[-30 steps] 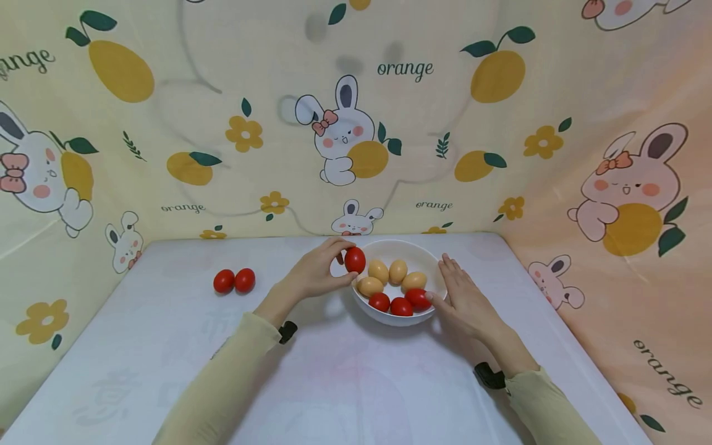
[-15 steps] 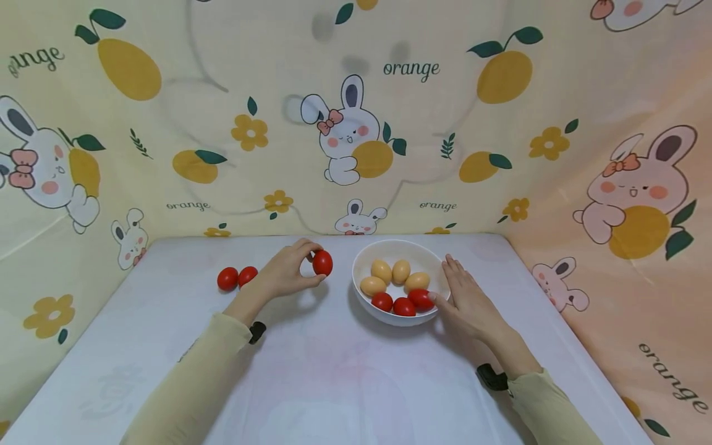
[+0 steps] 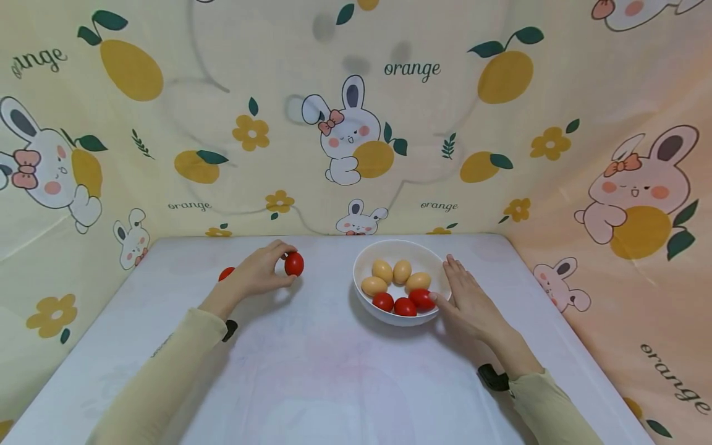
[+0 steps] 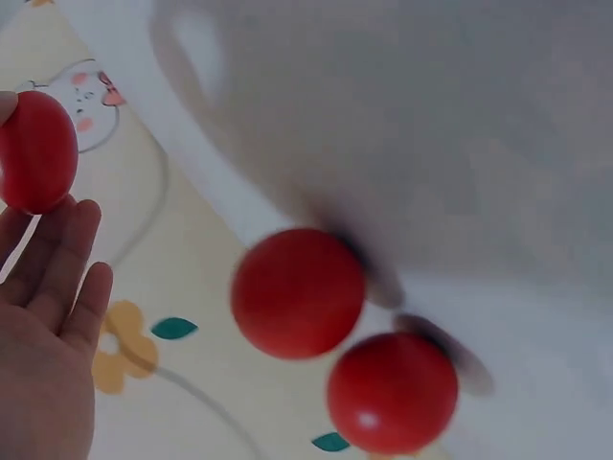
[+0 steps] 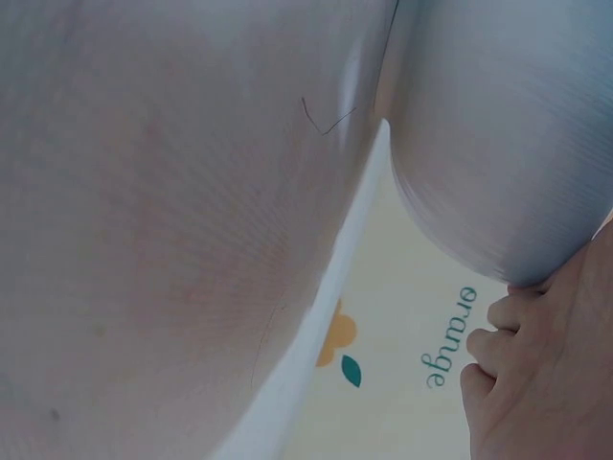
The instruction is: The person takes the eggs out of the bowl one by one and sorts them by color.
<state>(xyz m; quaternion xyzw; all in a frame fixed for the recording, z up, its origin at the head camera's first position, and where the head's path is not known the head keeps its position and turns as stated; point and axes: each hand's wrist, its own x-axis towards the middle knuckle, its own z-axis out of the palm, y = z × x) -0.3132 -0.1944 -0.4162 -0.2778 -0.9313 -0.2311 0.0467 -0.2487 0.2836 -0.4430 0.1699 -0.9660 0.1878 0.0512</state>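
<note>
My left hand [image 3: 253, 272] pinches a red egg [image 3: 294, 264] between thumb and fingertips, raised over the table left of the bowl. In the left wrist view that smooth red egg [image 4: 38, 153] shows at the left edge. Two more red eggs [image 4: 299, 293] lie side by side on the table; in the head view the left forearm and hand mostly hide them. My right hand [image 3: 473, 303] rests with straight fingers against the right side of a white bowl [image 3: 364, 303]. Several tan eggs [image 3: 402, 272] and three red eggs [image 3: 405, 307] sit inside it.
A white cloth covers the table [image 3: 334, 383]. Behind and to the right hangs a patterned curtain [image 3: 267, 74] with rabbits and oranges, meeting the table's back edge. Each wrist carries a dark band [image 3: 492, 377].
My left hand has carried the red egg leftward from the bowl's left rim, and the forearm now covers most of the two eggs on the table. The right hand stays at the bowl.
</note>
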